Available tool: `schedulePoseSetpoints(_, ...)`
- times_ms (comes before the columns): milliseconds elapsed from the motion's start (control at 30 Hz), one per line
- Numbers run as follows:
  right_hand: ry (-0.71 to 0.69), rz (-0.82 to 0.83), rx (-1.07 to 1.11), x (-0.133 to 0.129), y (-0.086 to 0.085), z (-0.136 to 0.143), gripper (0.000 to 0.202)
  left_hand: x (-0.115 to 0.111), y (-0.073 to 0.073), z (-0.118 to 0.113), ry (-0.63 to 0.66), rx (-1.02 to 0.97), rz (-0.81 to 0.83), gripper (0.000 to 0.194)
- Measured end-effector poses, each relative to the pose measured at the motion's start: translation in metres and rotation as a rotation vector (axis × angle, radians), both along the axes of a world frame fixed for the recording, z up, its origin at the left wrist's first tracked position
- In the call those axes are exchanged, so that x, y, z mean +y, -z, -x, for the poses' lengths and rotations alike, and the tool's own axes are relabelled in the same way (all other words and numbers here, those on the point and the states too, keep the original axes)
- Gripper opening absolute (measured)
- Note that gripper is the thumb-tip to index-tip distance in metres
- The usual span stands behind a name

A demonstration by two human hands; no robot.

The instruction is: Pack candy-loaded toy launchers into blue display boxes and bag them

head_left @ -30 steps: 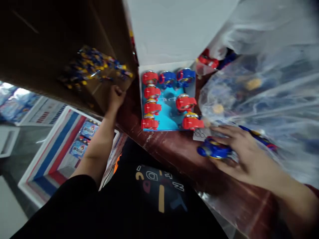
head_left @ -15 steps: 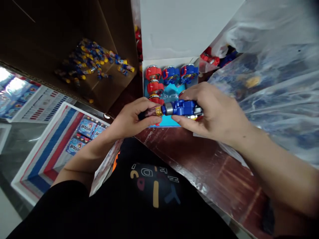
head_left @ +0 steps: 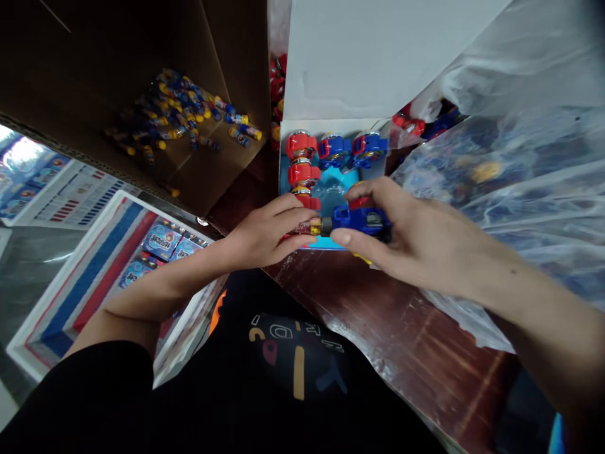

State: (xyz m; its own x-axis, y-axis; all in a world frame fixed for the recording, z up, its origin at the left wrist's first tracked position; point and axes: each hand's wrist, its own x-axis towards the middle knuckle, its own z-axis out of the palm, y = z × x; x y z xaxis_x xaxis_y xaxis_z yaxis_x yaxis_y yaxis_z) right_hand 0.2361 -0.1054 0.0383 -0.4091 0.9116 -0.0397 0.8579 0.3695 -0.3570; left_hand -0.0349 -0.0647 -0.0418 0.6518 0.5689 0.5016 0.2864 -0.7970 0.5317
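My left hand [head_left: 274,234] is closed around a small tube [head_left: 306,227] with a reddish-brown and gold wrapping. In my right hand [head_left: 401,236], thumb and fingers grip a blue plastic toy [head_left: 352,218] with a dark part at its left end. The tube's right end meets that dark part; whether the two are joined I cannot tell. Both hands are over the near edge of an open display box [head_left: 326,246] with a light-blue inside. Red toys [head_left: 302,145] line its left side, and blue toys [head_left: 368,148] stand along the back.
A deep cardboard box [head_left: 236,69] at left holds many small yellow-and-blue tubes [head_left: 184,107]. Below it is a white crate [head_left: 70,302] with packaged goods. Clear plastic sheeting [head_left: 520,164] covers more toys at right. The reddish-brown tabletop [head_left: 378,321] shows in front.
The view has shifted, so the box and hands sit further right. The blue toy has turned in my right hand, and its silver-grey collar now looks dark. Both hands keep their hold.
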Motion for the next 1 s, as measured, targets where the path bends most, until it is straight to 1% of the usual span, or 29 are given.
schedulePoseSetpoints(33, -0.034, -0.027, 0.045, 0.001, -0.003, -0.005, 0.083, 0.004, -0.003, 0.002, 0.016, -0.005, 0.102, 0.027)
schedulePoseSetpoints(67, -0.089, -0.105, 0.079, 0.002, -0.006, -0.012, 0.090, 0.008, -0.007, 0.004, 0.030, -0.014, 0.220, 0.026)
schedulePoseSetpoints(100, -0.166, -0.220, 0.088, 0.003, -0.008, -0.018, 0.096, 0.012, -0.012, 0.006, 0.050, -0.024, 0.351, 0.026)
schedulePoseSetpoints(167, -0.337, -0.460, 0.043, 0.007, -0.009, -0.030, 0.105, 0.017, -0.024, 0.008, 0.111, -0.033, 0.653, 0.034)
schedulePoseSetpoints(200, -0.394, -0.551, 0.003, 0.009, -0.007, -0.034, 0.102, 0.018, -0.030, 0.008, 0.158, -0.031, 0.813, 0.039)
schedulePoseSetpoints(233, -0.434, -0.612, -0.036, 0.012, -0.005, -0.038, 0.095, 0.018, -0.036, 0.008, 0.210, -0.021, 0.968, 0.043)
schedulePoseSetpoints(300, -0.488, -0.656, -0.057, 0.017, 0.002, -0.041, 0.080, 0.015, -0.046, 0.004, 0.299, 0.015, 1.213, 0.051)
schedulePoseSetpoints(333, -0.509, -0.668, -0.032, 0.018, 0.005, -0.041, 0.078, 0.013, -0.050, 0.002, 0.322, 0.034, 1.275, 0.055)
schedulePoseSetpoints(367, -0.520, -0.683, 0.001, 0.018, 0.008, -0.039, 0.078, 0.011, -0.053, 0.000, 0.332, 0.052, 1.280, 0.056)
schedulePoseSetpoints(400, -0.505, -0.697, 0.037, 0.017, 0.011, -0.037, 0.079, 0.008, -0.056, -0.002, 0.328, 0.064, 1.222, 0.054)
schedulePoseSetpoints(433, -0.455, -0.705, 0.061, 0.014, 0.013, -0.034, 0.079, 0.005, -0.057, -0.004, 0.307, 0.068, 1.092, 0.051)
schedulePoseSetpoints(467, -0.377, -0.701, 0.067, 0.011, 0.013, -0.030, 0.079, 0.002, -0.057, -0.005, 0.258, 0.061, 0.903, 0.046)
schedulePoseSetpoints(500, -0.286, -0.668, 0.061, 0.007, 0.013, -0.026, 0.078, 0.001, -0.056, -0.006, 0.183, 0.055, 0.675, 0.041)
schedulePoseSetpoints(533, -0.195, -0.598, 0.059, 0.003, 0.011, -0.023, 0.078, 0.000, -0.053, -0.007, 0.097, 0.050, 0.434, 0.034)
schedulePoseSetpoints(567, -0.110, -0.492, 0.067, 0.000, 0.009, -0.021, 0.077, 0.000, -0.050, -0.007, 0.019, 0.049, 0.207, 0.029)
schedulePoseSetpoints(600, -0.039, -0.360, 0.089, -0.002, 0.007, -0.019, 0.076, 0.001, -0.046, -0.008, -0.039, 0.054, 0.019, 0.027)
schedulePoseSetpoints(633, 0.024, -0.219, 0.119, -0.003, 0.004, -0.019, 0.073, 0.003, -0.043, -0.009, -0.074, 0.068, -0.113, 0.027)
schedulePoseSetpoints(667, 0.083, -0.092, 0.148, -0.003, 0.002, -0.020, 0.070, 0.006, -0.041, -0.010, -0.089, 0.079, -0.187, 0.026)
schedulePoseSetpoints(700, 0.135, -0.005, 0.168, -0.003, 0.000, -0.021, 0.069, 0.009, -0.040, -0.011, -0.090, 0.082, -0.209, 0.027)
schedulePoseSetpoints(733, 0.176, 0.024, 0.178, -0.002, -0.001, -0.023, 0.071, 0.012, -0.041, -0.011, -0.090, 0.078, -0.184, 0.031)
schedulePoseSetpoints(767, 0.206, 0.008, 0.178, -0.001, -0.002, -0.025, 0.076, 0.015, -0.043, -0.012, -0.092, 0.072, -0.121, 0.040)
schedulePoseSetpoints(833, 0.243, -0.092, 0.164, 0.001, -0.002, -0.029, 0.086, 0.019, -0.048, -0.013, -0.066, 0.072, 0.056, 0.055)
schedulePoseSetpoints(867, 0.259, -0.126, 0.161, 0.002, -0.002, -0.029, 0.090, 0.020, -0.050, -0.014, -0.040, 0.078, 0.133, 0.056)
schedulePoseSetpoints(900, 0.279, -0.123, 0.174, 0.004, -0.002, -0.029, 0.091, 0.020, -0.051, -0.015, -0.024, 0.079, 0.178, 0.052)
schedulePoseSetpoints(933, 0.296, -0.063, 0.210, 0.005, -0.001, -0.029, 0.089, 0.020, -0.050, -0.016, -0.020, 0.071, 0.180, 0.045)
schedulePoseSetpoints(1000, 0.312, 0.161, 0.329, 0.007, -0.002, -0.029, 0.081, 0.021, -0.046, -0.018, -0.035, 0.044, 0.081, 0.037)
